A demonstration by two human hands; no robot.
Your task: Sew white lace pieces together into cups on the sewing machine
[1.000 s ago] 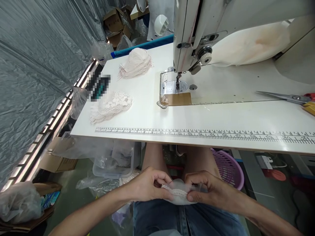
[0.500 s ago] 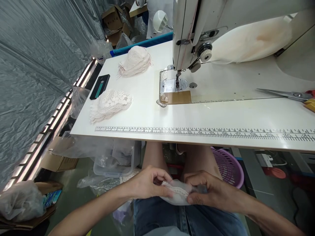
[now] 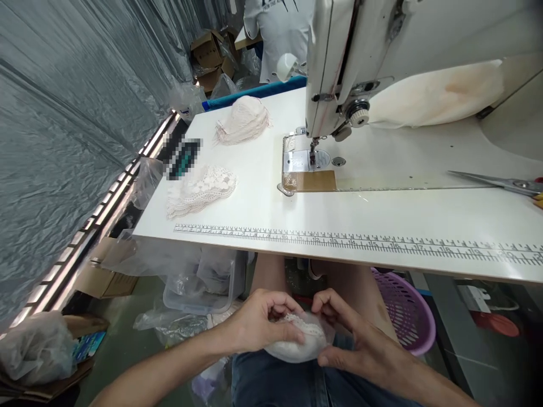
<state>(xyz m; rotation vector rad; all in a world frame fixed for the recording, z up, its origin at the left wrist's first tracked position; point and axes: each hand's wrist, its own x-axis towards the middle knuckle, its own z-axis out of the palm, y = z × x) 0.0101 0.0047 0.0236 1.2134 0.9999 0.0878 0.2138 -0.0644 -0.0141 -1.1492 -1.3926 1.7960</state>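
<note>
Holding a small white lace-trimmed fabric piece (image 3: 299,342) low over our lap, below the table's near edge. Our left hand (image 3: 258,322) pinches its left side, fingers curled tight, while our right hand (image 3: 360,347) grips the right side between thumb and fingers. Plenty of open room on the smooth white table (image 3: 382,217) with its printed ruler strip. Further back sit two frilly lace stacks (image 3: 201,189), then the glossy sewing machine (image 3: 339,85). Scissors (image 3: 500,182) get cut off at the right.
</note>
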